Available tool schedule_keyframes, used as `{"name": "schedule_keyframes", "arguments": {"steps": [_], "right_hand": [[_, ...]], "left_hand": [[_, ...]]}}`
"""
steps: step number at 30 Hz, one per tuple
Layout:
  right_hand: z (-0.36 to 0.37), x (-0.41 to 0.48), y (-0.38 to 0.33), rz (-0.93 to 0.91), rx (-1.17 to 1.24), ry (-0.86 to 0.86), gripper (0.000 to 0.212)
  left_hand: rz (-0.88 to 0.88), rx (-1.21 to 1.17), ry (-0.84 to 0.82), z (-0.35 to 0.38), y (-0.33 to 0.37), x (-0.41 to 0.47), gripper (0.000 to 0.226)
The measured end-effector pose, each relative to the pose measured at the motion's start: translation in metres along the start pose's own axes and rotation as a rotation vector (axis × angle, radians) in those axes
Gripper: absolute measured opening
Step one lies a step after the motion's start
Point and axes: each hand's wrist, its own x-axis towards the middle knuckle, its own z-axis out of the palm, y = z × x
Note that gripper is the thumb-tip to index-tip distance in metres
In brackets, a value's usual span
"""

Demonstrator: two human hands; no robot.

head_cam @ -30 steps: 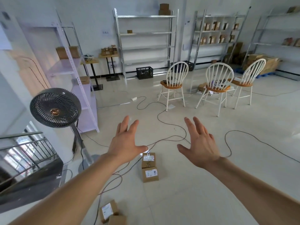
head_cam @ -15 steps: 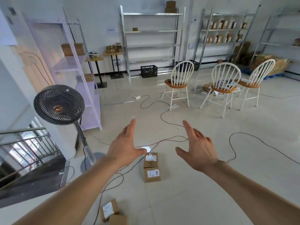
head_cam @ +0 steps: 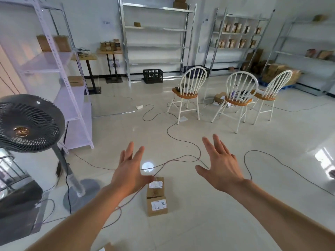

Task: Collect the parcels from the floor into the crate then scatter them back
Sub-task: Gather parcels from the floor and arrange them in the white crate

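Both hands are out in front, empty. My left hand [head_cam: 129,174] has its fingers straight and spread wide, and my right hand [head_cam: 222,171] is the same, palm down and thumb out. Neither touches anything.

Two cardboard parcels lie on the floor [head_cam: 199,223] right below and between my hands, touching end to end. The near parcel [head_cam: 157,206] has a white label with handwriting. The far parcel [head_cam: 155,187] has its own label, and its left corner is hidden behind my left thumb. A sliver of cardboard at the bottom edge may be another parcel, but I cannot tell.

The black crate [head_cam: 153,76] sits well apart, across the room at the foot of the metal shelving [head_cam: 155,29].

Step, my guess: the collecting stage, reaching for the first parcels, since they are on the floor and I hold nothing. It could also be the end of scattering; one moment does not settle it.

The next move calls for lowering both hands and gripping a parcel by its sides. A brown cable [head_cam: 181,158] runs just beside the far parcel, so I should lift clear and not snag it. After that comes a long carry to the crate, past the pedestal fan [head_cam: 27,124] on my left.
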Motion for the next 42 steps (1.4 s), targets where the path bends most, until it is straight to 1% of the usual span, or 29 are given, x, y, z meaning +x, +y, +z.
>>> {"name": "schedule_keyframes", "arguments": {"steps": [9,16,21,24,29,33,38,40,42], "right_hand": [[0.020,0.075,0.013,0.040,0.034,-0.044,0.099],[0.044,0.164,0.037,0.030,0.065,-0.085,0.100],[0.073,0.252,0.067,0.002,0.092,-0.118,0.097],[0.091,0.303,0.087,0.000,0.103,-0.180,0.092],[0.120,0.372,0.114,-0.028,0.103,-0.283,0.094],[0.154,0.400,0.121,-0.048,0.128,-0.361,0.095],[0.205,0.419,0.121,-0.047,0.148,-0.425,0.097],[0.228,0.423,0.120,-0.029,0.149,-0.455,0.091],[0.254,0.427,0.116,-0.022,0.106,-0.489,0.083]], "left_hand": [[0.003,-0.008,-0.034,0.009,-0.012,0.084,0.115],[-0.037,0.023,-0.045,0.027,-0.013,0.161,0.116],[-0.112,0.044,-0.020,0.044,-0.014,0.236,0.116],[-0.169,0.056,-0.034,0.059,-0.011,0.279,0.116],[-0.257,0.009,-0.074,0.096,-0.008,0.328,0.115],[-0.312,0.024,-0.132,0.127,-0.018,0.353,0.117],[-0.361,0.028,-0.169,0.163,-0.045,0.381,0.127],[-0.376,0.057,-0.191,0.181,-0.061,0.391,0.126],[-0.388,0.076,-0.222,0.201,-0.079,0.399,0.120]]}}
